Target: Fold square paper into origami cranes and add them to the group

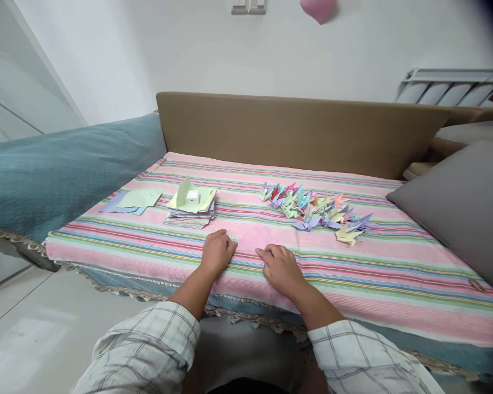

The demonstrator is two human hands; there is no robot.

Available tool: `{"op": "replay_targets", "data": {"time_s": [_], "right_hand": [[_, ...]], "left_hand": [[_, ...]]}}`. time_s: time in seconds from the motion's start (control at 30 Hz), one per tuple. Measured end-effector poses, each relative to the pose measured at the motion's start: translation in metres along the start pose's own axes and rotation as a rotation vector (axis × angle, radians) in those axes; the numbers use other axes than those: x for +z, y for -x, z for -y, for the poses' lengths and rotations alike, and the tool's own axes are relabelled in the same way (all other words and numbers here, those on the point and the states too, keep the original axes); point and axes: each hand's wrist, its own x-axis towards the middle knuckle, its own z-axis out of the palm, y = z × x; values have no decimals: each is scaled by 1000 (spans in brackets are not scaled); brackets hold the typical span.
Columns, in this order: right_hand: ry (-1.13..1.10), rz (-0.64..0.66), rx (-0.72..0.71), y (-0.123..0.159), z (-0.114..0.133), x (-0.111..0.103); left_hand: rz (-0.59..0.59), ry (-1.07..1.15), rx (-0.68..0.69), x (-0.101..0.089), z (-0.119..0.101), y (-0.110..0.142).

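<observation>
A folded piece of pink paper [253, 237] lies flat on the striped cloth [148, 243], nearly the same colour as the stripe under it. My left hand [217, 253] is closed, its curled fingers at the paper's left corner. At the lower right edge, my right hand [280, 268] is also closed, with the forefinger reaching onto the paper and the other fingers bent. Beyond my right hand lie several folded paper cranes [308, 205] in mixed colours. A stack of coloured paper sheets [191, 213] stands beyond my left hand, with a small white block [193, 196] on top.
Loose green and purple sheets [133, 200] lie at the far left. A brown backrest [287, 134] rises behind the cloth, and a blue-covered armrest [74, 158] borders the left. On the right leans a grey cushion [464, 202]. The seat's front edge has lace trim [271, 323].
</observation>
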Motion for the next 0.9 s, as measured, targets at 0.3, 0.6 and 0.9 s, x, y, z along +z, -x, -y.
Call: {"op": "replay_targets", "data": {"time_s": [0.3,0.6,0.9], "right_hand": [[-5,0,2,0,0,0],[-6,-9,3,1,0,0],[-17,-1,10,0,1,0]], "left_hand": [[10,-66,21,-1,1,1],[24,-145,299,5,-7,5],[166,-165,393,-1,-18,1]]}}
